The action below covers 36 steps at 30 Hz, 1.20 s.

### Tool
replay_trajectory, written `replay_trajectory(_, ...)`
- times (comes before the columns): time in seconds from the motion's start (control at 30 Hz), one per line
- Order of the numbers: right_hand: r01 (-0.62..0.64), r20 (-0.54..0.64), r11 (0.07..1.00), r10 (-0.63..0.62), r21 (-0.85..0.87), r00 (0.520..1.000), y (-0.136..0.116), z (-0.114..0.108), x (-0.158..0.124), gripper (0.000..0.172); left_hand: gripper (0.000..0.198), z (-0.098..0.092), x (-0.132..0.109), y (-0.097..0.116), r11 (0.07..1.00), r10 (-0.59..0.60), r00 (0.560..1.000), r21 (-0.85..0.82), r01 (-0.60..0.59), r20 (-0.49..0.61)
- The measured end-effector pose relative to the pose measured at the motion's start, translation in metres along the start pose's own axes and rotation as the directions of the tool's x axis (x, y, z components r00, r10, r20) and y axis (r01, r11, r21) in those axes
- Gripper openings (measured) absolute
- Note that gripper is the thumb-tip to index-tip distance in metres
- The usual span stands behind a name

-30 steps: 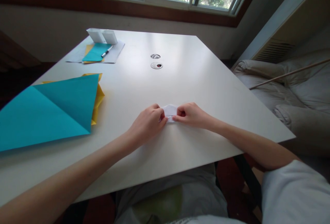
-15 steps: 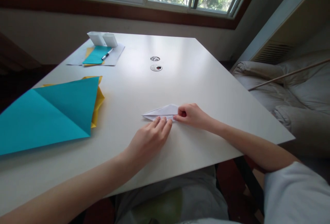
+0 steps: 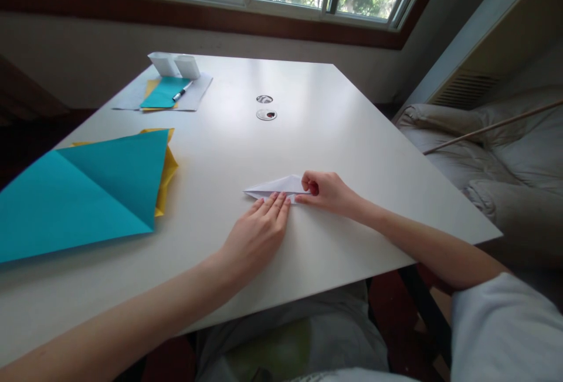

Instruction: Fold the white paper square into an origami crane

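Note:
A folded piece of white paper (image 3: 279,185), long and pointed at its left end, lies on the table between my two hands. My left hand (image 3: 259,226) rests with its fingers stretched out, the fingertips pressing on the paper's near side. At the paper's right end, my right hand (image 3: 329,192) is curled, thumb and forefinger closed at its edge. My right fingers and left fingertips hide parts of the folds.
A large creased blue sheet (image 3: 88,194) lies at the left over yellow paper (image 3: 166,179). Farther back are a smaller blue sheet (image 3: 162,93), a marker pen (image 3: 182,92) and white folded pieces (image 3: 187,66). Two round inserts (image 3: 266,115) sit in the white table (image 3: 352,153).
My left fingertips have moved slightly up over the paper and drawn closer together. My right hand has shifted a little and its curled fingers have risen slightly.

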State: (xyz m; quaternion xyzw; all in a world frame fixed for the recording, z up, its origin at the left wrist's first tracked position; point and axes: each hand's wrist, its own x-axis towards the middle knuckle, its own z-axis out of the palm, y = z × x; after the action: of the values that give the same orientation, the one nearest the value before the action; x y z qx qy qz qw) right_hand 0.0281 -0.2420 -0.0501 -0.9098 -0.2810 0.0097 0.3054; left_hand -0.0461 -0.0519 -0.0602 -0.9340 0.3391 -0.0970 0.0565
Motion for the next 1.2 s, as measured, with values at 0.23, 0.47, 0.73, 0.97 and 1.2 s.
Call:
replay_trajectory(0.23,0.001,0.098,0.991,0.012,-0.132,0.995,0.000,-0.007,-0.002,0.023,0.048,-0.003,-0.001,-0.001,1.000,-0.009,0.998,0.005,0.009,0.061)
replay_trajectory(0.47,-0.001,0.163,0.973,0.039,-0.231,0.986,0.003,-0.018,-0.007,0.022,0.049,-0.005,-0.003,-0.001,0.999,-0.029,0.995,0.024,0.026,0.094)
replay_trajectory(0.73,-0.010,0.209,0.971,0.062,-0.240,0.976,0.008,-0.027,-0.014,0.020,0.052,-0.009,-0.004,-0.009,0.999,-0.015,0.987,-0.038,0.021,0.160)
replay_trajectory(0.97,-0.014,0.229,0.984,0.055,-0.176,0.972,0.011,-0.026,-0.013,0.018,0.055,-0.014,-0.020,-0.030,0.998,0.065,0.987,-0.025,-0.062,0.145)
replay_trajectory(1.2,-0.006,0.233,0.987,0.044,-0.161,0.971,0.012,-0.025,-0.013,0.018,0.049,-0.023,-0.023,-0.011,0.998,-0.038,0.998,0.047,0.035,0.056)
